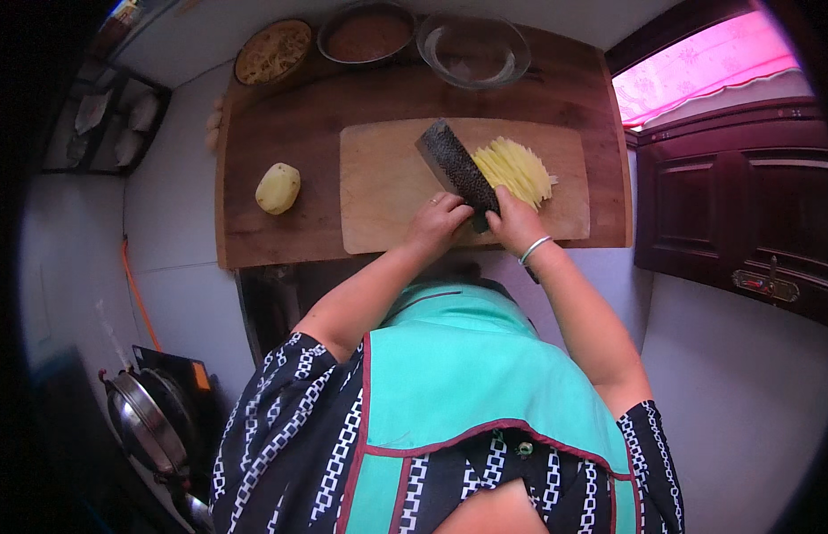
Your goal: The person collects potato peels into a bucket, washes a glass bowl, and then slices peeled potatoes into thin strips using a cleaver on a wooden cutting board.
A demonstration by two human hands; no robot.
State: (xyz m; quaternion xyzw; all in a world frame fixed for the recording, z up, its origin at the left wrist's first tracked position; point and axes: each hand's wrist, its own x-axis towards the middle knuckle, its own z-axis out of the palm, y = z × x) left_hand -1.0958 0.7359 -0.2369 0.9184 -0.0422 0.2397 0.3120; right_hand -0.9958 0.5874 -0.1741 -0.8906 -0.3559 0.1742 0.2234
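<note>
Both hands, left point(439, 218) and right point(512, 222), close together on the dark speckled broad-bladed cleaver point(458, 169); its long axis runs up-left away from them, pale yellow potato shreds point(516, 169) just right.

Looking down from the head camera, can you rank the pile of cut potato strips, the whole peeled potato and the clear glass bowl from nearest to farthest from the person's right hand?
From the right hand:
1. Pile of potato strips, just above the hand on the cutting board.
2. Clear glass bowl, at the far edge of the wooden table.
3. Whole peeled potato, off to the left, beside the cutting board.
</note>
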